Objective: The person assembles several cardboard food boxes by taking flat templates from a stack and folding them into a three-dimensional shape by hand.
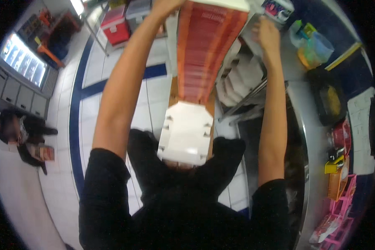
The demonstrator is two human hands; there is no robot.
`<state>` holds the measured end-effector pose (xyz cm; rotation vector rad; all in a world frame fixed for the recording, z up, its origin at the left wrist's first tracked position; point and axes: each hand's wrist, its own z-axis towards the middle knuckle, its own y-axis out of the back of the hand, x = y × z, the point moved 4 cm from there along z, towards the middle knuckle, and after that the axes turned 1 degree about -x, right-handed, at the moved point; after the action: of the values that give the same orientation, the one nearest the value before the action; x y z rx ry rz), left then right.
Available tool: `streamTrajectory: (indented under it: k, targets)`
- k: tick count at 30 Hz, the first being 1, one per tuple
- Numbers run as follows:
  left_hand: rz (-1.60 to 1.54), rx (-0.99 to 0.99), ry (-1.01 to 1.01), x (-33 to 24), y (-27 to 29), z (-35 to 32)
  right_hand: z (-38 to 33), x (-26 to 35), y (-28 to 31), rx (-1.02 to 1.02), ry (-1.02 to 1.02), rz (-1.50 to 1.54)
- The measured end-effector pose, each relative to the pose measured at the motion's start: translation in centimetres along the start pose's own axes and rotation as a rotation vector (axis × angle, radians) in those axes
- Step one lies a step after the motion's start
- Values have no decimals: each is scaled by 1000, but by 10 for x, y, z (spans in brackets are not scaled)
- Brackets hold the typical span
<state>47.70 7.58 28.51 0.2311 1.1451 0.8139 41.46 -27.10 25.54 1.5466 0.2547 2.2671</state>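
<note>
A tall red pile with orange bands [210, 46], which looks like stacked cardboard boxes, rises in front of me to the top of the view. Its top is white and partly cut off. Below its base lies a white notched cardboard blank [185, 131], with brown cardboard behind it. My left hand [168, 5] is at the pile's upper left side; the frame's edge cuts off its fingers, so its grip is hidden. To the right of the pile top, my right hand [267, 34] is raised, slightly blurred, with fingers apart and nothing visible in it.
At right runs a metal counter [296, 100] with plastic containers [314, 48], a black tray [327, 98] and a pink rack [341, 208]. White folded cardboard [241, 77] fills a shelf beside the pile. A red cooler [114, 25] stands far left. Another person [23, 133] is at left.
</note>
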Motion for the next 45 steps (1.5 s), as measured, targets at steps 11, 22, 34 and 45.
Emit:
streamTrajectory:
  k: [11,22,34,45]
  targets:
    - [-399,94,507,168,-54,-381,-401,-256,-262,556,-483,-522]
    - [148,344,442,230,-83,-590,-445,-310,-268,592,-469,-84]
    - [130,546,156,185,-116,-600,-450,-335,-228,495,-820,477]
    - [142,325,320,207,-147,-567,-468,-268,-219,550,-282,16]
